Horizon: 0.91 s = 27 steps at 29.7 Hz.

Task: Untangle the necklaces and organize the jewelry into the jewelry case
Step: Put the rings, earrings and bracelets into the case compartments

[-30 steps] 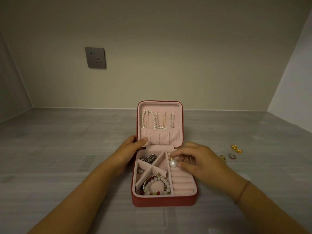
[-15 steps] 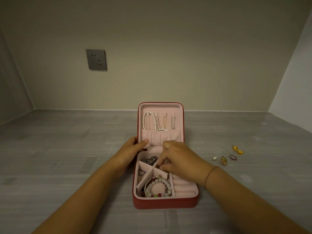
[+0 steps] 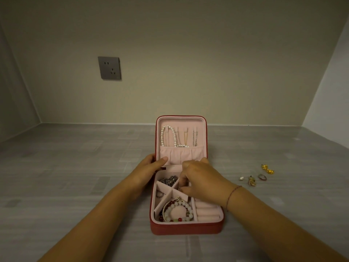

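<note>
The red jewelry case [image 3: 187, 228] lies open on the grey table, its pink lid upright. In the lid hang a pearl necklace [image 3: 162, 137], a gold chain [image 3: 186, 138] and a silver chain [image 3: 194, 138]. The tray holds beaded bracelets [image 3: 178, 210], a dark chain [image 3: 168, 180] and a small ring [image 3: 159, 194]. My left hand [image 3: 149, 169] grips the case's left side at the hinge, thumb on the lid pocket. My right hand [image 3: 202, 182] hovers over the tray's middle, fingertips pinched down by the dividers. The pearl earring it held is hidden under the fingers.
Loose pieces lie on the table right of the case: gold pieces [image 3: 267, 169], a ring [image 3: 262, 177], a gold earring [image 3: 252, 181] and a small pearl [image 3: 241, 178]. The pink ring rolls [image 3: 207, 214] fill the tray's right column. A wall socket [image 3: 109, 68] sits behind.
My right hand carried the pearl earring left from the ring rolls to the tray's middle and lowered its fingertips there. The left hand stayed on the case.
</note>
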Motion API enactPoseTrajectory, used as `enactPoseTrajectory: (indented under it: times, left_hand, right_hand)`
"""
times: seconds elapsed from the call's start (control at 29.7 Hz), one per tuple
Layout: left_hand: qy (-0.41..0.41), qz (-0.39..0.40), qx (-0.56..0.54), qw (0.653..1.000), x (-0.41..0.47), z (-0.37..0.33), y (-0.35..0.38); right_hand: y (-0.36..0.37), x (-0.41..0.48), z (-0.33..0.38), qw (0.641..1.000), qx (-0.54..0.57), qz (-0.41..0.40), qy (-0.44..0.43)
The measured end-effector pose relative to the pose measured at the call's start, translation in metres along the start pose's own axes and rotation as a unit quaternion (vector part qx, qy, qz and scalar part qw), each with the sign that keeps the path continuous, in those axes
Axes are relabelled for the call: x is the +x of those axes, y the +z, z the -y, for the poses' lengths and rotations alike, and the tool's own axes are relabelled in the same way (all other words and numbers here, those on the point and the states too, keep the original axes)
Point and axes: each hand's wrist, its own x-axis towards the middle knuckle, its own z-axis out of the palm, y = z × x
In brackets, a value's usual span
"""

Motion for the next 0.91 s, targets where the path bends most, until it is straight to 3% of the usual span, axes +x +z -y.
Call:
enactPoseTrajectory:
  times: [0.24, 0.37, 0.51, 0.81, 0.91]
  left_hand:
    - [-0.009, 0.004, 0.005, 1.000, 0.000, 0.000, -0.001]
    - [-0.010, -0.002, 0.015, 1.000, 0.000, 0.000, -0.002]
    - [-0.012, -0.003, 0.018, 1.000, -0.001, 0.000, -0.001]
    - [-0.013, -0.003, -0.001, 1.000, -0.002, -0.003, 0.001]
    - [-0.015, 0.000, -0.004, 1.000, -0.002, -0.003, 0.001]
  right_hand:
    - [-0.025, -0.039, -0.012, 0.979, 0.190, -0.053, 0.055]
    - [-0.017, -0.061, -0.009, 0.992, 0.106, -0.015, 0.062]
    - [-0.015, -0.060, -0.008, 0.997, 0.039, -0.026, 0.068]
    - [-0.019, -0.051, -0.013, 0.976, 0.172, -0.037, 0.127]
    - [-0.018, -0.052, -0.015, 0.974, 0.162, -0.067, 0.144]
